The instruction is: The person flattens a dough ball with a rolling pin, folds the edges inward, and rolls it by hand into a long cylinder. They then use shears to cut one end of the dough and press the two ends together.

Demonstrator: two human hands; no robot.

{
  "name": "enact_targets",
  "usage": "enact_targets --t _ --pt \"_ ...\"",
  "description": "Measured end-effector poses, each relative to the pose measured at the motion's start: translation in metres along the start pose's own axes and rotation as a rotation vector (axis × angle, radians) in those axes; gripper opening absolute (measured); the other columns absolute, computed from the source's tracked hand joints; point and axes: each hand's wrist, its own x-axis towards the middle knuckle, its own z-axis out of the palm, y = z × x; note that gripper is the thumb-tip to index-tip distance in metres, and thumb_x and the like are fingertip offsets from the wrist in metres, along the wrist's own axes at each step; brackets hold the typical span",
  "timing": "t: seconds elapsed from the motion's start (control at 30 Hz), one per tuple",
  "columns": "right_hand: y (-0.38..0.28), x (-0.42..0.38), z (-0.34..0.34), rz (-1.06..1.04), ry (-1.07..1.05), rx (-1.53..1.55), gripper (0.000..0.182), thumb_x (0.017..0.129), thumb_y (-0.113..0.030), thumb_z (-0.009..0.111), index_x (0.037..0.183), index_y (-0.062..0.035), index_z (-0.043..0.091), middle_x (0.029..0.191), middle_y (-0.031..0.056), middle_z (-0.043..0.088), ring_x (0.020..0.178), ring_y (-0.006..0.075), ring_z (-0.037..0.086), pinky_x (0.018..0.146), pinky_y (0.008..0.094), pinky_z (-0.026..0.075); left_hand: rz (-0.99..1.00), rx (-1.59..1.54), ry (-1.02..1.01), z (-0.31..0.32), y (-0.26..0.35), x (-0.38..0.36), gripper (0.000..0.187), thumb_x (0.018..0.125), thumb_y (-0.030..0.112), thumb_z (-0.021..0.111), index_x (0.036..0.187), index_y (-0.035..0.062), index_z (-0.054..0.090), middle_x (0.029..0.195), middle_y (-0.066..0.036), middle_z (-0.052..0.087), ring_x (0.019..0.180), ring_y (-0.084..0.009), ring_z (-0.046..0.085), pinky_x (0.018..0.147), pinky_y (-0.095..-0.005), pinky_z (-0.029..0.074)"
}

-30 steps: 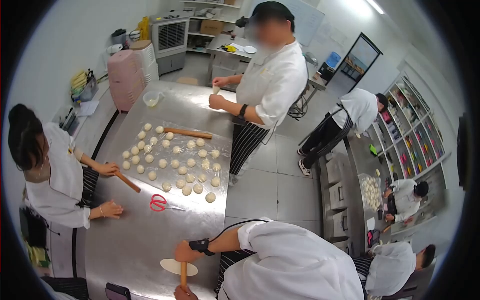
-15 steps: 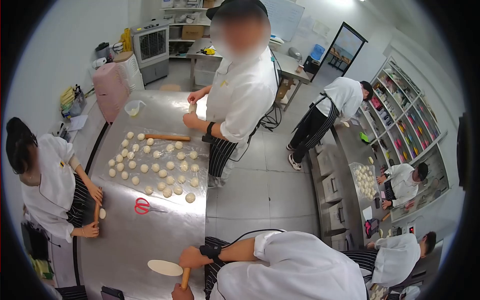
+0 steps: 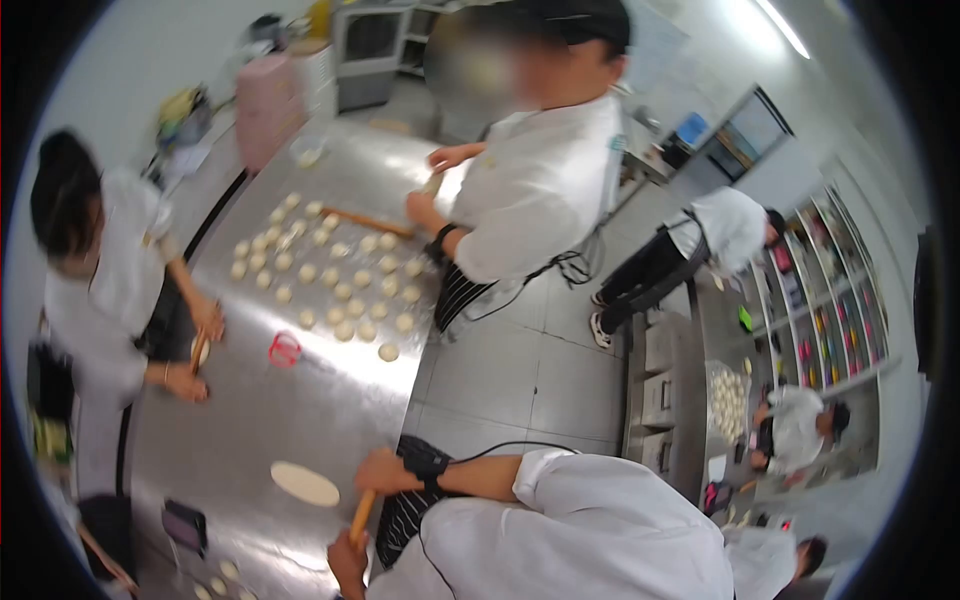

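Note:
A wooden rolling pin (image 3: 363,516) lies between my two hands at the table's near edge. My right hand (image 3: 384,471), with a dark band on its wrist, is closed around one end. My left hand (image 3: 347,562) is closed around the other end. A flat, long oval of rolled dough (image 3: 305,484) rests on the metal table (image 3: 240,415), just beyond the pin and apart from my hands. Farther up the table, red-handled scissors (image 3: 284,348) lie beside many round dough balls (image 3: 343,291) on a plastic sheet.
Across the table a person (image 3: 100,270) presses a rolling pin on a small dough piece. Another person (image 3: 540,190) stands on my side, handling dough. A second rolling pin (image 3: 366,221) lies by the balls. A dark device (image 3: 185,527) stands at the lower left.
My view has tilted, shifting the whole scene. The rolling pin and both my hands now sit slightly farther from the oval dough, and a gap shows between them. Both hands still grip the pin.

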Motion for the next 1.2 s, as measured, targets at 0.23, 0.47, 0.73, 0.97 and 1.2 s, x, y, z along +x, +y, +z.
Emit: enact_targets --t 0.23,0.47,0.73,0.97,1.2 --pt "0.013 -0.008 -0.033 -0.098 -0.395 0.092 0.056 0.091 -0.063 0.075 0.088 -0.0070 0.077 0.085 0.0161 0.076 0.090 0.0389 0.075 0.078 0.0517 0.058 -0.073 -0.181 0.278 0.049 0.002 -0.014 0.049 0.107 0.050 0.060 0.085 0.0075 0.070 0.074 -0.020 0.069 0.071 -0.0448 0.069 0.066 -0.0553 0.052" --pt "0.013 0.084 -0.024 -0.081 -0.129 0.088 0.047 0.104 -0.044 0.063 0.078 -0.0067 0.073 0.071 0.0141 0.071 0.070 0.0362 0.070 0.070 0.0516 0.052 -0.355 -0.140 0.466 0.038 -0.030 0.053 0.044 0.107 0.031 0.054 0.076 0.0052 0.071 0.067 -0.021 0.068 0.063 -0.0439 0.067 0.066 -0.0541 0.054" --pt "0.026 0.191 0.007 -0.155 0.333 0.071 0.027 0.097 -0.022 0.066 0.077 -0.0030 0.068 0.073 0.0152 0.068 0.071 0.0369 0.066 0.063 0.0493 0.052 -0.390 0.103 0.743 0.014 -0.085 0.126 0.033 0.100 0.026 0.058 0.077 0.0071 0.073 0.067 -0.012 0.071 0.064 -0.0349 0.067 0.071 -0.0504 0.051" --pt "0.029 0.199 0.026 0.021 0.330 -0.008 0.058 0.099 -0.023 0.064 0.150 0.0006 0.051 0.150 0.0255 0.050 0.141 0.0438 0.046 0.113 0.0564 0.041 -0.423 0.111 0.646 0.039 -0.091 0.130 0.025 0.096 0.025 0.063 0.106 0.0052 0.075 0.120 -0.013 0.073 0.109 -0.0340 0.064 0.091 -0.0491 0.050" --pt "0.021 0.233 0.030 -0.033 0.227 -0.075 0.070 0.108 -0.034 0.055 0.166 0.0000 0.035 0.173 0.0267 0.030 0.165 0.0457 0.017 0.134 0.0609 0.014 -0.329 0.134 0.736 0.027 -0.099 0.144 0.055 0.104 0.028 0.052 0.156 0.0089 0.053 0.167 -0.018 0.043 0.153 -0.0444 0.038 0.124 -0.0620 0.030"
